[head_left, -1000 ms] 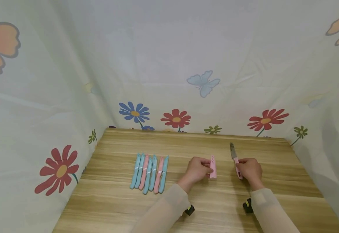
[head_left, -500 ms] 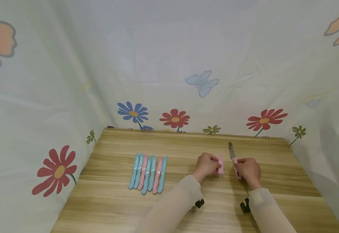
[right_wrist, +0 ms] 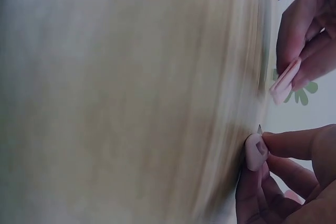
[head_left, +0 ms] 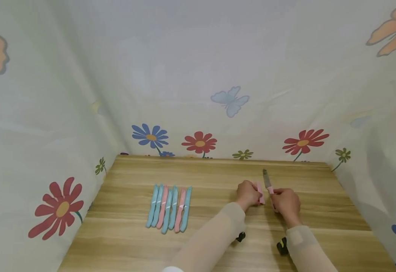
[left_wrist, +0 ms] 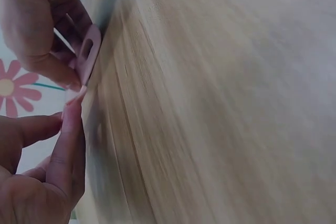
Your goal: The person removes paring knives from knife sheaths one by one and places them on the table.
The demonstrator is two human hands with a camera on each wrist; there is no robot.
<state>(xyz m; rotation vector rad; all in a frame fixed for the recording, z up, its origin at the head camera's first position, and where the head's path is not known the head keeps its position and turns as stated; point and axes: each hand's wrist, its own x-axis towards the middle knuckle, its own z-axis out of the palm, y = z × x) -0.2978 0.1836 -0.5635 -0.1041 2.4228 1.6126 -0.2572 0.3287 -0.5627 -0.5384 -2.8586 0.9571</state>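
Note:
My left hand (head_left: 248, 194) pinches a pink slotted knife sheath (head_left: 260, 193) between thumb and fingers, a little above the table. Just to its right, my right hand (head_left: 286, 204) grips the pink handle of a small knife (head_left: 267, 180); its bare blade points to the back of the table. Sheath and knife are apart, side by side. In the left wrist view the knife handle (left_wrist: 90, 51) with its oval hole shows in the right hand. The right wrist view shows the sheath's end (right_wrist: 286, 81) in the left hand.
Several sheathed knives (head_left: 168, 207), blue and pink, lie in a row at the left on the wooden table (head_left: 218, 170). A pale curtain (head_left: 184, 75) printed with flowers and butterflies hangs around the table's back and sides.
My left hand has moved right with the sheath, closer to the knife, and the sheath now tilts. The right hand keeps hold of the knife nearly in place. The head view has shifted slightly.

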